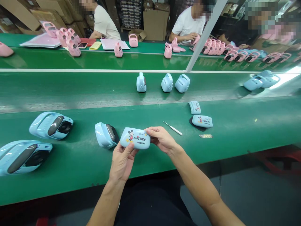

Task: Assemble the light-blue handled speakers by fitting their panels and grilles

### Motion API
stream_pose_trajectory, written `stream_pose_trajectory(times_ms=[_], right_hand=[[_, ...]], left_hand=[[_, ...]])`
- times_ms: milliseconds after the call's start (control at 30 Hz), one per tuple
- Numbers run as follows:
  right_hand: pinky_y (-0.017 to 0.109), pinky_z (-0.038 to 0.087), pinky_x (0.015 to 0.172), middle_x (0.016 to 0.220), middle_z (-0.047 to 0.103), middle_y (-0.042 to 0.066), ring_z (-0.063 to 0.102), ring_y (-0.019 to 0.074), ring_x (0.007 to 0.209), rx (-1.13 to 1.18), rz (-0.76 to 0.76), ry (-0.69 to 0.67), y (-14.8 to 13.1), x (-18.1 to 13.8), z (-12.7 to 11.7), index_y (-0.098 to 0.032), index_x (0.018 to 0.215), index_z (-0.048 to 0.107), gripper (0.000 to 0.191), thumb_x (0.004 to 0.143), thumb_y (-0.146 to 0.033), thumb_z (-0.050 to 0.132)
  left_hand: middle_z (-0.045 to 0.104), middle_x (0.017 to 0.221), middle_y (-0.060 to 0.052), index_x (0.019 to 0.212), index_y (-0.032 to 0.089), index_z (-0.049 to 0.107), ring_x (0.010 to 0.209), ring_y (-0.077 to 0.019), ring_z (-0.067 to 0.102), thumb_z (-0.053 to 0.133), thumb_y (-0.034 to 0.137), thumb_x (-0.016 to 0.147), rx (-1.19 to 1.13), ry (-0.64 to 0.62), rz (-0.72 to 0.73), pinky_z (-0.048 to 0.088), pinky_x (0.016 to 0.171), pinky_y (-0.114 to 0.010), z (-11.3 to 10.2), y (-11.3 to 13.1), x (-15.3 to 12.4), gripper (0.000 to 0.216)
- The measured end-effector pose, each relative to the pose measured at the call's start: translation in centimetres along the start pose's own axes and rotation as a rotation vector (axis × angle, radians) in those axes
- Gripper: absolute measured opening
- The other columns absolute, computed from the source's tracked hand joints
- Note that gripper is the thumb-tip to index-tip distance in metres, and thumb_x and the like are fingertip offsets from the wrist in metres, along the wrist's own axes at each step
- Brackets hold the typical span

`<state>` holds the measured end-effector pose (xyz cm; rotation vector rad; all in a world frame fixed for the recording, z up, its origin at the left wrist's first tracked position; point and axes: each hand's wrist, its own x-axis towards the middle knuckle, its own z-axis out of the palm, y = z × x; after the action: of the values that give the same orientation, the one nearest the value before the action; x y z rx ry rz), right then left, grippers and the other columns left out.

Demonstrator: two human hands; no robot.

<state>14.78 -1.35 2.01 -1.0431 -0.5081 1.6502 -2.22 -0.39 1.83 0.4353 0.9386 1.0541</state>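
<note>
Blue panel (137,138) (Mickey-printed), left fingers (129,148) grasping its lower-left edge, right fingers (154,132) pinching its right end

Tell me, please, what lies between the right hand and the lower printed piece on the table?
In the head view, a white-handled tool lies between the right hand and that printed piece.

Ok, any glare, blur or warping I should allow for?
Head view: white glare washes out the belt at far right; the blue cases beside it look soft; the lower-left case looks stretched; the held panel's print is readable.
</note>
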Motion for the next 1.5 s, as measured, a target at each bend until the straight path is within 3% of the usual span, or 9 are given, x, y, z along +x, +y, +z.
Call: stream_pose_trajectory(times_ms=[233,400,533,633,733,967,1133,1333,1500], right_hand=[[0.026,0.046,0.060,0.067,0.066,0.000,0.058,0.0107,0.061,0.023,0.042,0.005,0.4,0.4,-0.3,-0.014,0.076,0.074,0.051,0.058,-0.058,0.092],[0.026,0.046,0.061,0.068,0.067,0.000,0.058,0.0112,0.062,0.034,0.037,0.013,0.5,0.3,-0.3,-0.015,0.074,0.073,0.048,0.059,-0.056,0.091],[0.025,0.044,0.059,0.068,0.067,0.000,0.057,0.0107,0.060,-0.005,0.010,0.078,0.6,0.4,-0.4,-0.015,0.080,0.076,0.046,0.060,-0.055,0.090],[0.023,0.041,0.057,0.068,0.067,-0.002,0.055,0.0092,0.058,-0.050,-0.033,0.151,0.8,0.4,-0.3,-0.016,0.088,0.078,0.047,0.059,-0.050,0.092],[0.023,0.043,0.056,0.068,0.068,-0.002,0.056,0.0093,0.059,-0.037,-0.057,0.168,1.2,0.3,-0.1,-0.017,0.092,0.079,0.045,0.062,-0.049,0.090],[0.024,0.048,0.060,0.084,0.076,0.006,0.070,0.0181,0.080,-0.006,-0.124,0.035,1.8,-0.4,0.5,-0.020,0.098,0.079,0.039,0.074,-0.050,0.080],[0.023,0.039,0.053,0.063,0.067,0.001,0.063,0.0124,0.059,-0.219,-0.237,0.077,2.1,0.1,0.8,-0.017,0.089,0.078,0.039,0.078,-0.055,0.074],[0.025,0.040,0.053,0.061,0.061,0.000,0.055,0.0118,0.057,-0.309,-0.285,0.129,3.0,0.9,0.5,-0.018,0.081,0.076,0.039,0.083,-0.055,0.067],[0.026,0.049,0.061,0.086,0.069,0.004,0.062,0.0172,0.076,-0.392,-0.329,0.183,3.9,1.2,0.2,-0.020,0.089,0.076,0.029,0.075,-0.045,0.073]], left_hand=[[0.079,0.087,-0.002,0.089,0.018,0.075,0.077,-0.0163,0.075,0.103,0.027,0.039,0.026,0.014,-0.014,0.058,0.060,-0.017,0.0,0.0,-0.2,0.059],[0.078,0.103,-0.006,0.105,0.021,0.070,0.089,-0.0199,0.075,0.097,0.038,0.055,0.169,-0.045,0.081,0.061,0.069,-0.022,-1.0,-0.9,0.3,0.060],[0.059,0.147,-0.012,0.146,0.035,0.045,0.129,-0.0316,0.062,0.085,0.041,0.076,0.612,-0.114,0.581,0.061,0.091,-0.043,-2.3,-1.3,1.0,0.081],[0.056,0.151,-0.008,0.138,0.035,0.059,0.149,-0.0388,0.037,0.093,0.037,0.065,0.990,-0.281,0.929,0.044,0.113,-0.058,-2.9,-0.6,1.6,0.081],[0.066,0.140,-0.006,0.127,0.032,0.070,0.138,-0.0341,0.054,0.084,0.031,0.078,1.195,-0.474,1.010,0.043,0.116,-0.054,-3.1,-0.1,1.9,0.051],[0.079,0.112,-0.006,0.116,0.024,0.075,0.101,-0.0265,0.075,0.067,0.043,0.090,0.852,-0.193,0.479,0.060,0.095,-0.040,-2.2,-0.6,1.1,0.033],[0.079,0.102,-0.011,0.109,0.016,0.071,0.096,-0.0323,0.076,0.084,0.042,0.073,0.345,-0.105,-0.009,0.066,0.078,-0.045,-0.7,-0.4,0.4,0.046],[0.078,0.106,-0.015,0.115,0.014,0.067,0.095,-0.0336,0.076,0.084,0.031,0.072,0.246,-0.065,-0.133,0.066,0.076,-0.047,-0.4,-0.2,0.2,0.049],[0.076,0.111,-0.013,0.117,0.016,0.066,0.088,-0.0298,0.077,0.084,0.032,0.072,0.256,-0.059,-0.130,0.066,0.072,-0.043,-0.5,-0.9,0.5,0.051]])
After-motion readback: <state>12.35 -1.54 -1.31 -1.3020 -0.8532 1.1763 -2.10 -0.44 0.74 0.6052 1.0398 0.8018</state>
